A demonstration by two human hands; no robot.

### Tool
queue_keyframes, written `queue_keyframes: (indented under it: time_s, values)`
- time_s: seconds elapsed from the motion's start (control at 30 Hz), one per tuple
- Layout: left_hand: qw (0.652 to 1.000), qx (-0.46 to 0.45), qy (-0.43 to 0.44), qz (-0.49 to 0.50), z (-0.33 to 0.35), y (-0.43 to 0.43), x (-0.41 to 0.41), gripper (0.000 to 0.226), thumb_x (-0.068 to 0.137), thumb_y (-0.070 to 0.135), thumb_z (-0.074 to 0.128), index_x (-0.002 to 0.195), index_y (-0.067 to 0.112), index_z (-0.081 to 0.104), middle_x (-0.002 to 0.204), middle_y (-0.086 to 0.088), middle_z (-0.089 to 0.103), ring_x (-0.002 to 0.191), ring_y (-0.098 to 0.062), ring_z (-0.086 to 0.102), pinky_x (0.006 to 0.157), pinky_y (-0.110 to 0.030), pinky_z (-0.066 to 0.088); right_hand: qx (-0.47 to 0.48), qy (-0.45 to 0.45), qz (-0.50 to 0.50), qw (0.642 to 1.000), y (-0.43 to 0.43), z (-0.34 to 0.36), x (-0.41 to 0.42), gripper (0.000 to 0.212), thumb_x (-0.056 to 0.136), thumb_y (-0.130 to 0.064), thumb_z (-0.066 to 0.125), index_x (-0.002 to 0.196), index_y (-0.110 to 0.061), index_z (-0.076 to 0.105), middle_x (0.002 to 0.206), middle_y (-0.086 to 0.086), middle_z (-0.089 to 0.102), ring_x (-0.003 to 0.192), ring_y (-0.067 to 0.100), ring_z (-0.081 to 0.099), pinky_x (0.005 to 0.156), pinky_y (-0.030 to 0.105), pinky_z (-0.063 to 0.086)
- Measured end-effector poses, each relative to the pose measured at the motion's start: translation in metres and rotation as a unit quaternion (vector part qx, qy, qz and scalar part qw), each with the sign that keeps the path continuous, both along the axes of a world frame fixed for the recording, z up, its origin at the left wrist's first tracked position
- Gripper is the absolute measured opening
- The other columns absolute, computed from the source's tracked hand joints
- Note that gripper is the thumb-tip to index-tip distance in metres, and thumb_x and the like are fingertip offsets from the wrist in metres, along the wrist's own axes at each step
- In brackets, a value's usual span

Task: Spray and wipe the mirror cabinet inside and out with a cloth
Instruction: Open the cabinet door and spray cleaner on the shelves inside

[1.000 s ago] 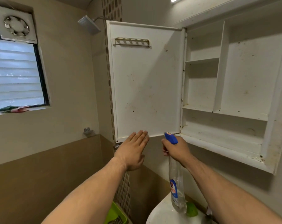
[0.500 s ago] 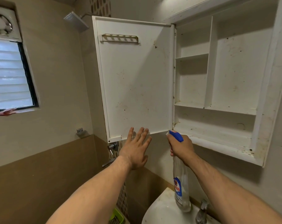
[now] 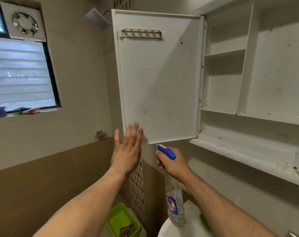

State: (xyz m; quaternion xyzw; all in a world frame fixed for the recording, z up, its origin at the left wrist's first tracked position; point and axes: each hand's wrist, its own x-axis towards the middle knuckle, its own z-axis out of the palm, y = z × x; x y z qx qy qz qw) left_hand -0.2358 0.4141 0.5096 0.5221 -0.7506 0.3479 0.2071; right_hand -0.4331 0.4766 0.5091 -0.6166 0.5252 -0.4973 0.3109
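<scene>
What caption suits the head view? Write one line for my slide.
Open left hand at the lower corner of the stained cabinet door, right hand gripping a blue-topped spray bottle just below it.

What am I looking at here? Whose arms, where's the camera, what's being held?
No machine: these are a person's two bare arms, filmed by one wide-angle camera worn on the head, looking forward and down. The left hand lies flat, fingers straight, at the lower corner of the open cabinet door. The right hand grips a spray bottle with a blue nozzle, just under the door. The cabinet shelves on the right are spotted with dirt. Below sit a white basin and a green basket.
</scene>
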Motion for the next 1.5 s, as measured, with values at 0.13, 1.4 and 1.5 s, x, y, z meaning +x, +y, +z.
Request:
queue_keyframes:
  time_s: [0.13,1.4,1.5]
  values:
    - [0.986,0.035,0.159,0.022,0.012,-0.006,0.016,0.11,0.091,0.02,0.066,0.158,0.013,-0.02,0.166,-0.012,-0.028,0.156,-0.034,-0.015,0.125,-0.059,0.0,0.013,-0.06,0.028,0.998,-0.012,-0.005,0.014,0.021,0.1,-0.025,0.064,0.087,-0.01,0.071,0.073,0.001,0.069,0.066,0.01,0.065,0.063,0.023,0.058]
    - [0.999,0.031,-0.015,-0.028,-0.024,-0.014,-0.018,0.081,0.102,0.036,0.039,0.161,0.009,-0.01,0.165,-0.013,-0.032,0.153,-0.029,-0.029,0.123,-0.053,-0.017,-0.001,-0.082,-0.069,0.994,-0.012,-0.028,-0.033,0.014,0.099,-0.033,0.067,0.097,-0.019,0.07,0.086,0.007,0.074,0.079,0.02,0.073,0.064,0.024,0.061]
    - [0.996,0.037,-0.052,-0.059,-0.038,-0.012,-0.019,0.084,0.097,0.032,0.044,0.162,0.009,-0.004,0.168,-0.012,-0.025,0.155,-0.029,-0.023,0.124,-0.053,-0.015,-0.007,-0.045,-0.108,0.993,-0.012,-0.029,-0.033,0.019,0.1,-0.033,0.066,0.09,-0.017,0.069,0.085,0.014,0.072,0.079,0.031,0.071,0.071,0.039,0.063]
